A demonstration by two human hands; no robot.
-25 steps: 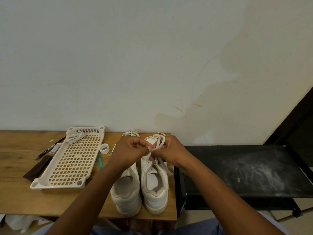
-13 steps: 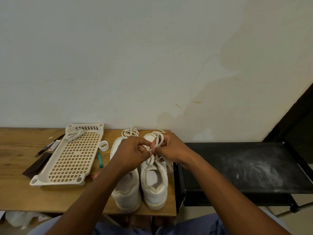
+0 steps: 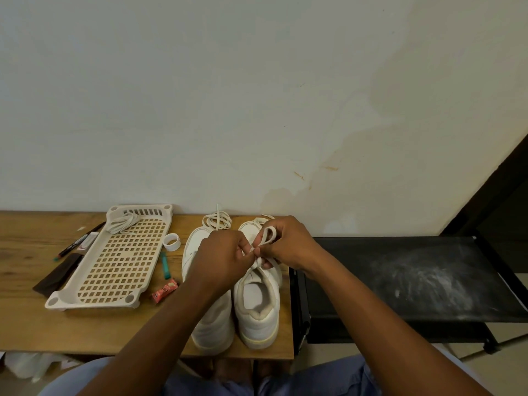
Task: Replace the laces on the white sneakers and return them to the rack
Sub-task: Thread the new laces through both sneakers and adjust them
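Lace loop [image 3: 268, 234] between both hands' fingers [image 3: 258, 243], above right sneaker [image 3: 258, 304].

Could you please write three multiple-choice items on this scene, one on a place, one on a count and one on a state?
1. Where does the bundle of loose laces lie?
A. on the far end of the rack
B. on the black shelf
C. inside a sneaker

2. How many white sneakers stand on the wooden table?
A. one
B. two
C. three

3. What are the hands doing?
A. resting flat on the table
B. lifting the rack
C. both pinching the lace over the right sneaker

Answers: 1 A, the bundle sits at the rack's wall end. 2 B, the left sneaker and the right one stand side by side. 3 C, the left hand and right hand meet at a lace loop.
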